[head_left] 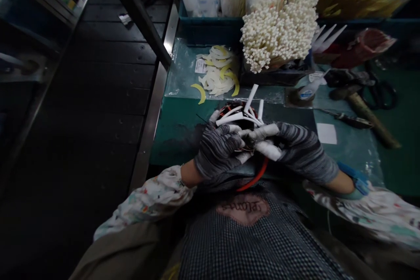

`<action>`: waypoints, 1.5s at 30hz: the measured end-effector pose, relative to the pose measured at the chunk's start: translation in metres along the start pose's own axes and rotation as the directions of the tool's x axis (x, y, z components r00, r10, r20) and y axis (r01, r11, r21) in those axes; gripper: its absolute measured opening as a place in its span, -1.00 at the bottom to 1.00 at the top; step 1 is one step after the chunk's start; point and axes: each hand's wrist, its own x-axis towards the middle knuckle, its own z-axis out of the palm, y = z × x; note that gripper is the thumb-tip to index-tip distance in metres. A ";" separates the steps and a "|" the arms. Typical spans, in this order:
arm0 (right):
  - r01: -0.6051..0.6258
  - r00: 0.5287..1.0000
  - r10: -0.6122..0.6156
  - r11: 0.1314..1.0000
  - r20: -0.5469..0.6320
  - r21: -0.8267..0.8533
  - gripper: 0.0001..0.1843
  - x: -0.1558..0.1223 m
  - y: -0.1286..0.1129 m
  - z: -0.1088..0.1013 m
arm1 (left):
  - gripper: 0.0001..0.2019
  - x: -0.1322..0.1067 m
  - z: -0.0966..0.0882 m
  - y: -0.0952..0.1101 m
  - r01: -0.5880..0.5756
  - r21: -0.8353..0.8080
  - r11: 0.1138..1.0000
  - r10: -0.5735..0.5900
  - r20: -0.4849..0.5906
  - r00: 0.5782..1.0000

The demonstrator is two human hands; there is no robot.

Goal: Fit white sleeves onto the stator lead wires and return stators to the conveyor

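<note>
Here, a round wound coil (241,118) clamped between both gloved hands at the near edge of the green bench (179,124), low and close to the body, seemingly for steadiness: left hand (218,148) closed over its near-left rim, right hand (297,146) closed on its right side with taped fingertips (266,131) pressed inward. Just beyond the grip, white strips (244,113) standing up out of the coil and an orange lead (257,175) trailing below. Farther out, kept within reach: loose curved slips (216,72), a bundle of white sticks (278,26), a hammer (364,113).
</note>
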 end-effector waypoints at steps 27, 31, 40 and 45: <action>0.761 0.564 -0.678 0.204 0.472 -0.616 -0.79 -0.013 0.037 -0.018 | -0.83 0.001 -0.003 0.001 0.007 -0.046 0.999 -0.005 0.039 0.999; 0.839 0.506 -0.726 0.290 0.465 -0.460 -0.76 -0.015 0.025 -0.014 | -0.82 0.003 -0.005 0.005 0.062 -0.055 0.997 -0.057 0.074 0.996; 0.342 0.922 -0.384 0.859 -0.039 -0.380 -0.80 0.051 0.017 0.024 | -0.87 0.006 -0.003 0.001 -0.033 -0.045 0.998 0.032 -0.023 0.999; 0.275 0.836 -0.425 0.872 -0.348 -0.405 -0.81 0.034 0.028 0.021 | -0.77 -0.003 -0.014 -0.006 -0.179 0.158 0.971 0.173 0.048 0.984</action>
